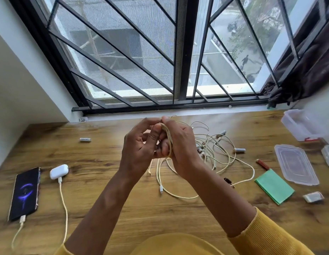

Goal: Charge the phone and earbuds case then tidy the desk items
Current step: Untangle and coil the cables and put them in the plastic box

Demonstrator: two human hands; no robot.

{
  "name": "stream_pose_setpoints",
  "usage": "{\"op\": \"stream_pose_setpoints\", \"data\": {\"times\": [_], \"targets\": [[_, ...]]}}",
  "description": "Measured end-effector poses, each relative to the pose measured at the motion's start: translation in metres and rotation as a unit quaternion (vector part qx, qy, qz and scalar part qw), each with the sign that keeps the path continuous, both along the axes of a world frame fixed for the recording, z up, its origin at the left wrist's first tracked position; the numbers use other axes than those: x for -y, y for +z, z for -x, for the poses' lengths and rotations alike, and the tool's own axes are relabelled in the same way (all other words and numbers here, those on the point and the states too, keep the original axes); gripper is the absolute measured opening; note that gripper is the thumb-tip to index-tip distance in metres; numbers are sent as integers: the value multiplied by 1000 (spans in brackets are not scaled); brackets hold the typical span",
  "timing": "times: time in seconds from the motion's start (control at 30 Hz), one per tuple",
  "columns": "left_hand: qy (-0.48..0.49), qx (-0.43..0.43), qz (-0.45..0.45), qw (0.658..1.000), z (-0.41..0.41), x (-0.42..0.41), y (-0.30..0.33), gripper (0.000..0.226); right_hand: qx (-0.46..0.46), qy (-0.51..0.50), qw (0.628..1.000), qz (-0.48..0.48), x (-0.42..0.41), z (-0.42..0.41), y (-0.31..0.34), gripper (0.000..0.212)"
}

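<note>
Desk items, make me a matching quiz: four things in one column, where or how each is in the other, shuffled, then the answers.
1. phone
2. earbuds case
3. green pad
4. lid

A. clear, far right
B. white, cable plugged in
C. between the lid and the loose cables
D. far left, screen lit

Pairs: 1-D, 2-B, 3-C, 4-A

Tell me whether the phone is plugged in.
Plugged in. A white cable sits in the phone's near end, and its screen is lit with a glowing ring.
</note>
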State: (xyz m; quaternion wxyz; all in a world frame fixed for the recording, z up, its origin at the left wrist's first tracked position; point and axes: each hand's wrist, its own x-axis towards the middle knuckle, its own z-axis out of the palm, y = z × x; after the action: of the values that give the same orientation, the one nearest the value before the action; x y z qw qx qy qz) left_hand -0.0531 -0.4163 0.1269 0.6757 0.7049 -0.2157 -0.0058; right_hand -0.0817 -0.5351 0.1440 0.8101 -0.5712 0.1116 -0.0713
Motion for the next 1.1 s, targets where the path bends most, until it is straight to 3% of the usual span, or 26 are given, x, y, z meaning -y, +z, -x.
{"op": "stream_pose_setpoints", "data": {"times": [0.3,0.4,0.5,0.67,0.93,1.1], "targets": [[1,-14,3,1000,1,9,-9,17,-13,-85,996,-6,-6,1,-8,51],[21,-11,4,1000,4,10,-9,16,-27,-81,996,5,-2,-3,-9,37],[35,-15,4,999,7,10,-8,12,-41,-52,998,-5,4,-8,-12,57],[26,51,-83,995,-3,5,-20,18,-45,12,999,-11,12,-7,-11,25],[8,36,-122,992,-8,3,-24,42,-80,-32,996,8,12,-9,-12,14],[53,103,-172,978,-9,4,-22,28,-28,19,996,76,13,-2,-8,33]]}}
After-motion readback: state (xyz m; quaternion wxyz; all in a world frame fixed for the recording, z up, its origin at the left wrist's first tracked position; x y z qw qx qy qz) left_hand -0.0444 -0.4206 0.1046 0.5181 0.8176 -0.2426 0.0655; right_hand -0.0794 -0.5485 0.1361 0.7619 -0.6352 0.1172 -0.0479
